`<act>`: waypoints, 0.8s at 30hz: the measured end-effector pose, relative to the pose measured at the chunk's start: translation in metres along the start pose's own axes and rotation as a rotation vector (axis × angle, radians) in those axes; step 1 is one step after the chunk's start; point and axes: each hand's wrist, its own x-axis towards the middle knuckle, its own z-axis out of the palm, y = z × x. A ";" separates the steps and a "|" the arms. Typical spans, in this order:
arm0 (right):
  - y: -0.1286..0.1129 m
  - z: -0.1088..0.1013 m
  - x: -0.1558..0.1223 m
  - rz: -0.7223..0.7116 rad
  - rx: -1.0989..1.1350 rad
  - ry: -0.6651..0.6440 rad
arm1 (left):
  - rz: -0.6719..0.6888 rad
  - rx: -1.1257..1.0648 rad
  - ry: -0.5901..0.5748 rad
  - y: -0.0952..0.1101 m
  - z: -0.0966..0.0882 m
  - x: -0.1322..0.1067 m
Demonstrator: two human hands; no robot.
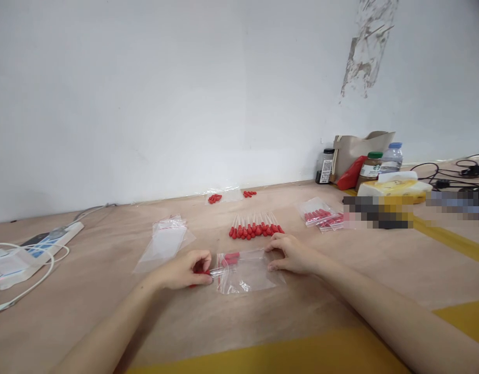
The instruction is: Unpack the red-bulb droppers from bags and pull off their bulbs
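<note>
A clear zip bag [249, 275] lies flat on the table in front of me, with red rubber bulbs [230, 258] inside its left end. My left hand [193, 270] is closed around red-bulbed droppers [203, 273], whose clear stems point right into the bag's left opening; how many it holds is hidden by the fingers. At the bag's right end, my right hand [288, 253] grips the upper edge, thumb and fingers curved over the plastic. Just beyond the bag, a row of red-bulbed droppers [255, 229] lies side by side, stems pointing away from me.
Empty zip bags [165, 236] lie to the left, bags with red bulbs [317, 215] to the right. Loose red bulbs [249, 194] sit near the wall. A power strip [54, 244] with cables is far left; jars, a bottle and a tissue pack [395, 189] stand at right.
</note>
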 end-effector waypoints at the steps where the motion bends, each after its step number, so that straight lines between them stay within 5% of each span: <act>1: 0.000 0.000 0.000 0.000 0.000 0.000 | -0.036 -0.045 -0.044 -0.002 -0.004 -0.003; 11: 0.000 0.000 -0.001 -0.050 -0.012 0.022 | -0.183 0.013 -0.125 0.003 -0.006 0.000; 17: -0.002 0.000 -0.001 -0.037 -0.010 0.021 | -0.245 0.103 -0.110 -0.001 -0.019 -0.020; 21: -0.002 0.000 -0.001 -0.034 -0.011 0.014 | -0.252 -0.088 -0.048 -0.012 -0.040 -0.030; 24: 0.000 0.001 0.000 -0.040 0.011 0.015 | -0.248 -0.278 0.087 -0.015 -0.051 -0.016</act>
